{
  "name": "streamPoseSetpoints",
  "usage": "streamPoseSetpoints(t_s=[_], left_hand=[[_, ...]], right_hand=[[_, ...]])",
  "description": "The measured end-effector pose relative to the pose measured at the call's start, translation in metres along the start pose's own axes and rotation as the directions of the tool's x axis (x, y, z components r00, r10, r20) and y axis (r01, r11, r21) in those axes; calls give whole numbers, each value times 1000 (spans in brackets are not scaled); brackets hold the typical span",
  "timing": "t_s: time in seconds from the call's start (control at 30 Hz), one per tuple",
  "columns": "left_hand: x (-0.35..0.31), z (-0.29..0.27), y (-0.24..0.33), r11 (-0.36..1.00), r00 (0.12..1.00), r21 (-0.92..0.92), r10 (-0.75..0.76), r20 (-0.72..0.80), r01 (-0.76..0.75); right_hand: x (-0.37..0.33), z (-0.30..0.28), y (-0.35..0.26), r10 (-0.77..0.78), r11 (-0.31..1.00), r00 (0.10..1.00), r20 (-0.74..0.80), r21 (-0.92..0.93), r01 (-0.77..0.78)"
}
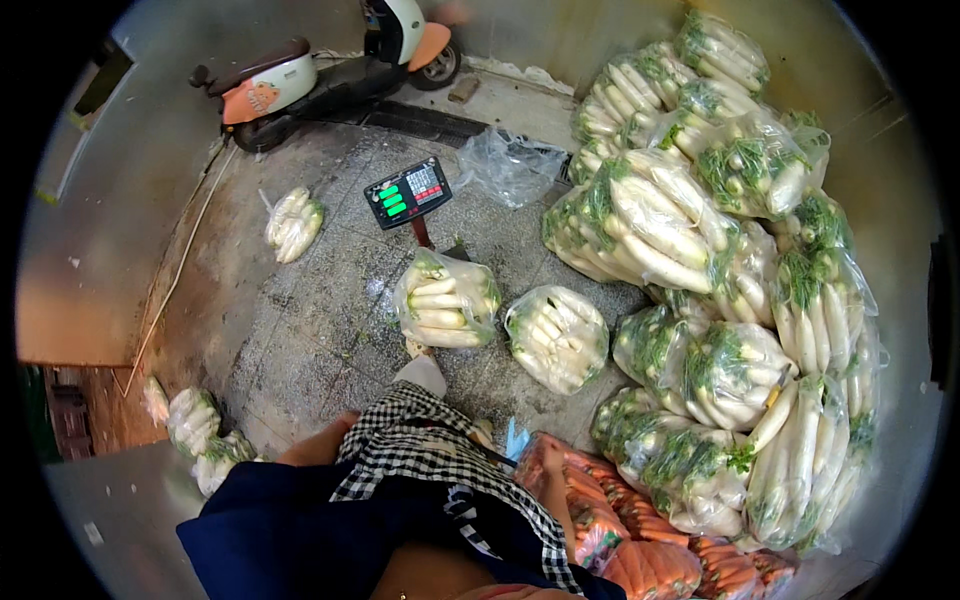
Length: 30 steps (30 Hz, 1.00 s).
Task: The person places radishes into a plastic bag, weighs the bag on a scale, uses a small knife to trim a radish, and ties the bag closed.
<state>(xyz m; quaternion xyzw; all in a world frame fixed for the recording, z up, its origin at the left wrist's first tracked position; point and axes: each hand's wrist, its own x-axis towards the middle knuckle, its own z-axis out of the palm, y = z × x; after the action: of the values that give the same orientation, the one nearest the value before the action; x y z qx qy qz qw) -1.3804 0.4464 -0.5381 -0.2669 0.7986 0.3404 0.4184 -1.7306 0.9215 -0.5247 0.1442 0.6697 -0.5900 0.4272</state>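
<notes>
My left forearm [318,442] slants beside the checked apron [405,425], and its hand mostly disappears behind the cloth, so the fingers are hidden. On the other side, my right hand [549,468] hangs low beside a bag of orange carrots [590,505]; its fingers are too small to make out, and I cannot tell whether it touches the bag. In front of my foot, a clear bag of white radishes [440,315] sits at the base of a scale with a lit display [408,192]. To its right stands another bag of white radishes [557,340].
Bagged radishes with green leaves [665,220] are heaped along the right wall. A scooter [320,85] stands at the back left. Crumpled clear plastic [510,165] lies behind the scale. A small radish bag [294,225] and several others [195,422] lie left.
</notes>
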Motion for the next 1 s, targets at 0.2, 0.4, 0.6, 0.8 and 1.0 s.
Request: streamPoseSetpoints(t_s=[0.2, 0.4, 0.6, 0.8, 1.0], left_hand=[[68, -52, -6, 985, 957, -155, -22, 291, 69], [116, -75, 25, 891, 946, -385, -126, 300, 241], [143, -79, 82, 893, 904, -157, -401, 148, 422], [155, -81, 134, 904, 912, -162, -407, -46, 395], [179, -71, 155, 899, 917, -247, -391, -78, 362]], right_hand=[[51, 118, -66, -174, 795, 980, 100, -573, 200], [125, 124, -92, -198, 664, 980, -16, -738, 122], [316, 102, -52, -216, 570, 919, -329, -807, -155], [513, 71, -11, -8, 423, 944, -330, -856, -296], [539, 1, 4, 119, -13, 733, -670, -739, -673]])
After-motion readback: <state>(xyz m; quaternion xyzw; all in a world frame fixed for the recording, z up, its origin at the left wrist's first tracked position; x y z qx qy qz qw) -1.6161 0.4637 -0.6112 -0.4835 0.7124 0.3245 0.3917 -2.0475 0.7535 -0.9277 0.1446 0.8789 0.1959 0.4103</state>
